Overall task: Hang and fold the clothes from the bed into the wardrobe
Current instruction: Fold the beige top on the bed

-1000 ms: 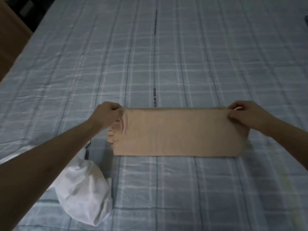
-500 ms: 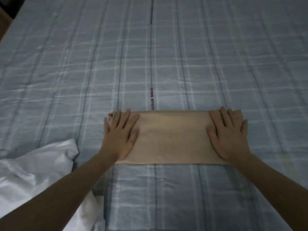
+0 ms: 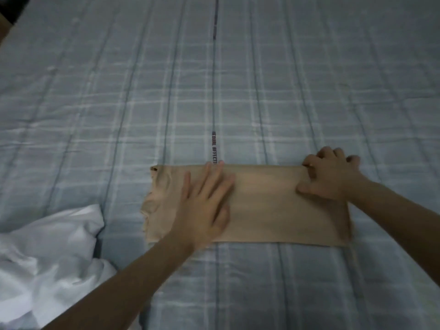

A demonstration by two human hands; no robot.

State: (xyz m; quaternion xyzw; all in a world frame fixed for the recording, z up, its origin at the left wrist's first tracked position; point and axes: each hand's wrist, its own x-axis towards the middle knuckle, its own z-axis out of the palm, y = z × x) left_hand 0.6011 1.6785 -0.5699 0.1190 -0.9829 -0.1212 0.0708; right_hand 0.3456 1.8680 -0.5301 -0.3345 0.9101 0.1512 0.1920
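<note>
Plaid bedspread (image 3: 285, 79), crumpled white garment (image 3: 47, 258) just left of tan garment (image 3: 273, 206)

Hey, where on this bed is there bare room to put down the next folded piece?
The widest bare stretch of bed lies beyond the folded tan garment, across its full width. A narrower strip runs on the near side of it, right of the white garment. The near-left corner is crowded by that white garment; the left hand and right hand occupy the tan piece.
</note>
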